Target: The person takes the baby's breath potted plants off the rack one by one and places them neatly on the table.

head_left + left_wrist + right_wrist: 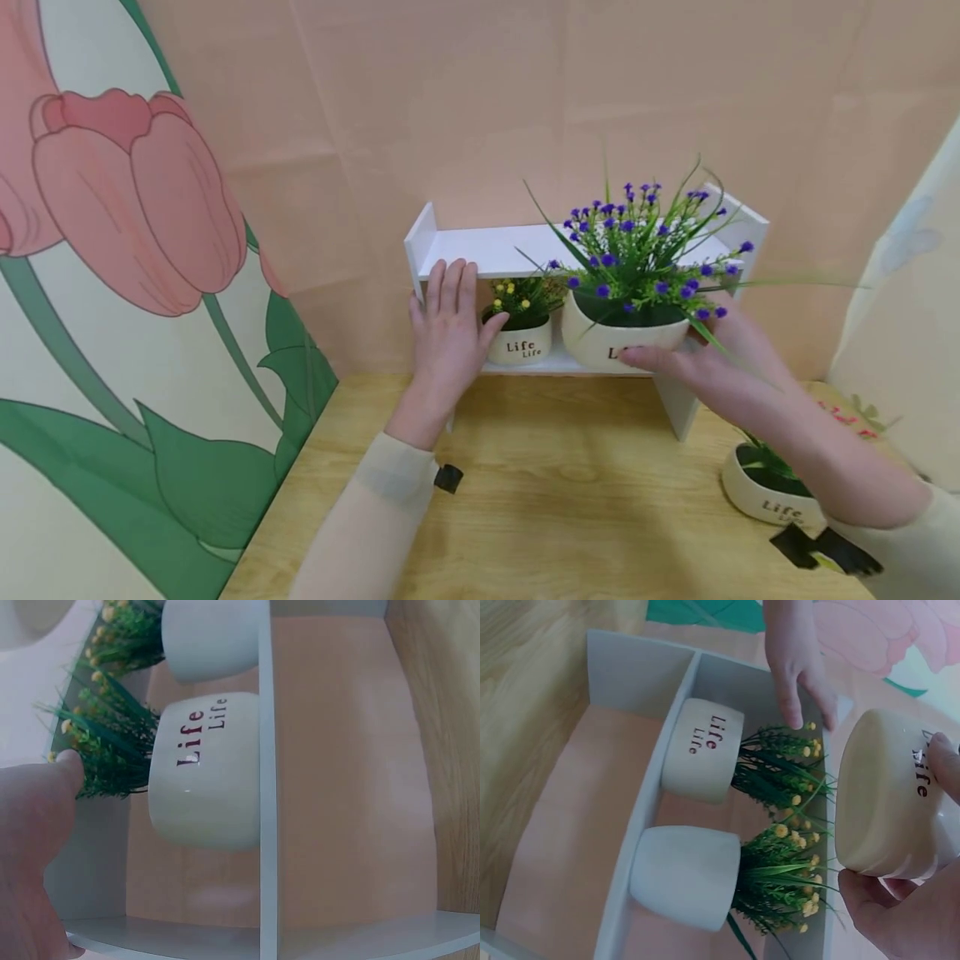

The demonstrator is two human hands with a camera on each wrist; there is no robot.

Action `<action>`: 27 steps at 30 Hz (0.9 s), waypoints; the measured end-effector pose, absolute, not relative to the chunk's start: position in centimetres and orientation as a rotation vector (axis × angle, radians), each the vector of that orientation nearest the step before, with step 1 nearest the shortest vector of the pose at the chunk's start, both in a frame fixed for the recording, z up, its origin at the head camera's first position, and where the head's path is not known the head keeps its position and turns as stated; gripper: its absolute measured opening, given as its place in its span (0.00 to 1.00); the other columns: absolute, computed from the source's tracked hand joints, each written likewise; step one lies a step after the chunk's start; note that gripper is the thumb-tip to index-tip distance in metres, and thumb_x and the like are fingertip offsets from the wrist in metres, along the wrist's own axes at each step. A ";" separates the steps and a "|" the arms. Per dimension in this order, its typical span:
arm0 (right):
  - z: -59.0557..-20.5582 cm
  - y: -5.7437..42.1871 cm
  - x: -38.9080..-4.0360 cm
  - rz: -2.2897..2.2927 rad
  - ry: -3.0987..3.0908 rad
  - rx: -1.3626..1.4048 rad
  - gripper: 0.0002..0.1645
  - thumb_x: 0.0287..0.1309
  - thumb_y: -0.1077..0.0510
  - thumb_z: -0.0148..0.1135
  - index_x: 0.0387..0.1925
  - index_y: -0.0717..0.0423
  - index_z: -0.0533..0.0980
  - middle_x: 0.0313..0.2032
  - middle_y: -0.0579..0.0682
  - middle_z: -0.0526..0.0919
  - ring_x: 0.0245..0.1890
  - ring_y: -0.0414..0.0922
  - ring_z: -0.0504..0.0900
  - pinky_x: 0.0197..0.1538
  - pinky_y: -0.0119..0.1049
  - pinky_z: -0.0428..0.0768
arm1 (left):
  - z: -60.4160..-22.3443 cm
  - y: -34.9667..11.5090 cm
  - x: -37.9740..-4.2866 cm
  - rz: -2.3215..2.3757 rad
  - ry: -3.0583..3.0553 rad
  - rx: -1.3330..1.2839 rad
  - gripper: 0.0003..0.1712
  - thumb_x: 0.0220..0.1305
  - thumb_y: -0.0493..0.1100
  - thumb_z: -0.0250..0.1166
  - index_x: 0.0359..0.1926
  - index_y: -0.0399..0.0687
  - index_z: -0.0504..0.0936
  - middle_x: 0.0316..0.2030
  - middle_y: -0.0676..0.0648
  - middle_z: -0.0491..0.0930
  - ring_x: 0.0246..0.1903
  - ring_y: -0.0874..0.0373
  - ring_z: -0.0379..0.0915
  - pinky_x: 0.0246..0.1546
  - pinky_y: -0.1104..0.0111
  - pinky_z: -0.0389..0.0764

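My right hand (723, 358) grips a white oval flowerpot (622, 342) of purple flowers, thumb across its front lettering. It is held in front of the white two-tier shelf (487, 250), near its upper board. The left hand (447, 333) rests with straight fingers on the front edge of that board, at its left end. Below the board, a white "Life" pot with yellow flowers (519, 346) stands on the lower tier. In the right wrist view, a second white pot with yellow flowers (686, 877) stands beside it; the raised pot hides it in the head view.
Another "Life" flowerpot (772, 498), with pinkish-red flowers, stands on the wooden table (555, 500) at right, partly behind my right forearm. A peach cloth backdrop (465, 108) hangs behind the shelf. On the left is a panel with printed tulips (142, 192).
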State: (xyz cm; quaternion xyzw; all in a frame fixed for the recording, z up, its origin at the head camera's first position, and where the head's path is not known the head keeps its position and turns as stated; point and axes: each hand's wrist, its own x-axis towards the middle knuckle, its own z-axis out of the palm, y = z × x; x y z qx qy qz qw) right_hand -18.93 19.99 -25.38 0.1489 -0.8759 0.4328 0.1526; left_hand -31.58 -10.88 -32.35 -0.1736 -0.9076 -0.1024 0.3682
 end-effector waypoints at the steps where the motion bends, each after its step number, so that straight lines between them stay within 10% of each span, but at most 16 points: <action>1: -25.6 20.1 -18.8 1.229 -2.513 0.429 0.48 0.61 0.48 0.85 0.79 0.29 0.73 0.78 0.39 0.74 0.79 0.51 0.67 0.77 0.60 0.66 | -32.4 -10.9 -31.5 -0.263 -2.331 -0.446 0.52 0.80 0.68 0.61 0.87 0.46 0.52 0.84 0.43 0.54 0.86 0.43 0.38 0.77 0.29 0.54; 14: -28.5 21.0 -16.8 1.156 -2.605 0.307 0.59 0.59 0.39 0.85 0.85 0.33 0.64 0.80 0.58 0.69 0.79 0.75 0.61 0.64 0.87 0.60 | -32.6 -10.8 -31.3 -0.269 -2.333 -0.439 0.50 0.81 0.67 0.61 0.87 0.48 0.51 0.83 0.43 0.54 0.86 0.43 0.39 0.77 0.29 0.55; 25: -32.1 22.1 -15.7 1.169 -2.598 0.313 0.57 0.59 0.42 0.86 0.84 0.33 0.65 0.81 0.58 0.69 0.76 0.71 0.66 0.65 0.81 0.66 | -32.9 -10.8 -31.4 -0.271 -2.300 -0.457 0.50 0.80 0.67 0.62 0.86 0.47 0.52 0.83 0.43 0.55 0.85 0.42 0.40 0.76 0.28 0.56; 27: -32.8 22.1 -15.6 1.140 -2.583 0.334 0.56 0.59 0.44 0.86 0.84 0.31 0.66 0.80 0.55 0.70 0.77 0.68 0.67 0.74 0.68 0.69 | -32.8 -10.9 -31.4 -0.278 -2.304 -0.460 0.51 0.80 0.67 0.62 0.87 0.47 0.51 0.83 0.43 0.55 0.85 0.42 0.40 0.76 0.27 0.55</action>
